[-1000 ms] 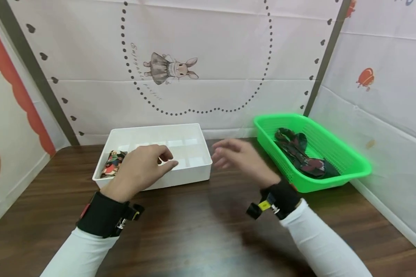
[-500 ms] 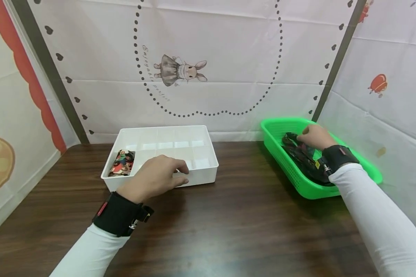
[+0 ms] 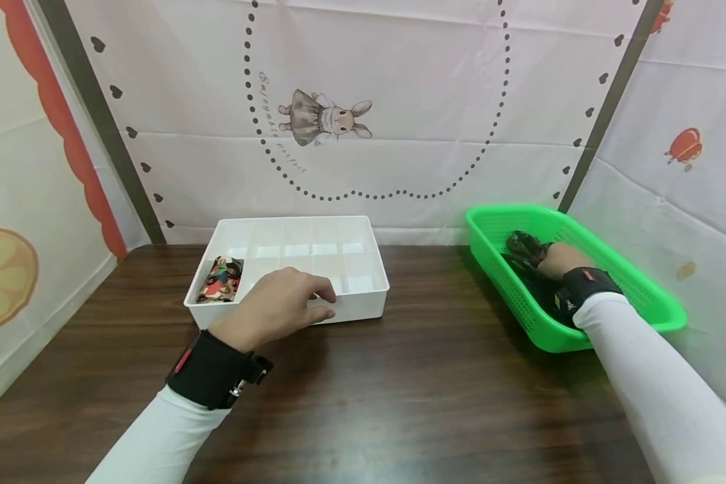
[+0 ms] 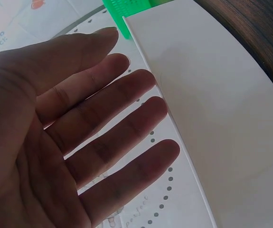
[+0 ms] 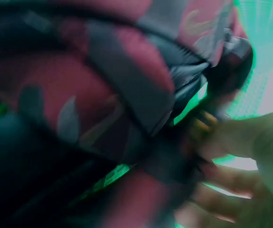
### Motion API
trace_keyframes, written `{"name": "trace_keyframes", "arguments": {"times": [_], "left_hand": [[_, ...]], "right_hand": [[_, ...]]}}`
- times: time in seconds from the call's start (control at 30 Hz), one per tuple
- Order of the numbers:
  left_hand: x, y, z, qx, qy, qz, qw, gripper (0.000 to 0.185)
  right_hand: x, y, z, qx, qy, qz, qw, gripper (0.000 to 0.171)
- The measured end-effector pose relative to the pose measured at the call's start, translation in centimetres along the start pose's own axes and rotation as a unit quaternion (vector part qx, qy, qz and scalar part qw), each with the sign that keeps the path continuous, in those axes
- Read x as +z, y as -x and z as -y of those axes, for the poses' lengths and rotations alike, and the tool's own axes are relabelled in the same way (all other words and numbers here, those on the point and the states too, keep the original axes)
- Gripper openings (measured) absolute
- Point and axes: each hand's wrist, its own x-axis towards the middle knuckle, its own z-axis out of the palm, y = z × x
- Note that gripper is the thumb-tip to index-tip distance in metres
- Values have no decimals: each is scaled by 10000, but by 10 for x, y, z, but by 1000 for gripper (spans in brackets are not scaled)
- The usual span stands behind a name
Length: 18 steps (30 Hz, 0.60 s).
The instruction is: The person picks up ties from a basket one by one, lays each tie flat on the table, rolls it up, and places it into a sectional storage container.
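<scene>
My right hand [image 3: 564, 261] reaches down into the green basket [image 3: 497, 286] at the right. It grips a dark red, black and grey patterned cloth item [image 3: 523, 245], whose exact kind I cannot tell. In the right wrist view this cloth item [image 5: 131, 90] is blurred, and the fingers [image 5: 231, 183] close on a narrow dark part of it. My left hand [image 3: 278, 306] hovers by the front rim of the white divided box [image 3: 363, 306]. In the left wrist view its fingers [image 4: 127, 166] are extended, near the box's edge, and hold nothing.
A folded colourful printed item [image 3: 222, 279] sits in the box's left compartment. Both containers stand at the back of a dark wooden table [image 3: 387, 403]. A white printed cloth wall [image 3: 411, 121] rises behind them, with side walls left and right.
My right hand has moved from beside the white box into the green basket and taken hold of the cloth item. The left hand stays by the box's front. The head view has shifted slightly.
</scene>
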Motion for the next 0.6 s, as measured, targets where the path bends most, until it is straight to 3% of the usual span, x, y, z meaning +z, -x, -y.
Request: {"name": "trace_keyframes", "arguments": {"times": [0.1, 0.2, 0.33, 0.47, 0.6], "left_hand": [[0, -1, 0, 14, 58, 32, 10000, 10], [-1, -2, 0, 16, 123, 12, 9999, 9], [-3, -2, 0, -8, 203, -3, 9998, 9], [-3, -1, 1, -41, 166, -20, 9999, 11], [-2, -1, 2, -157, 195, -100, 9996, 23]], "right_hand": [[-5, 4, 1, 131, 82, -895, 9959, 29], [-16, 10, 15, 152, -77, -1769, 9841, 25], [-37, 23, 55, -370, -266, -2587, 9649, 20], [-56, 44, 112, -1119, -401, -3103, 9432, 30], [-70, 74, 172, -1813, -690, -3094, 9310, 28]]}}
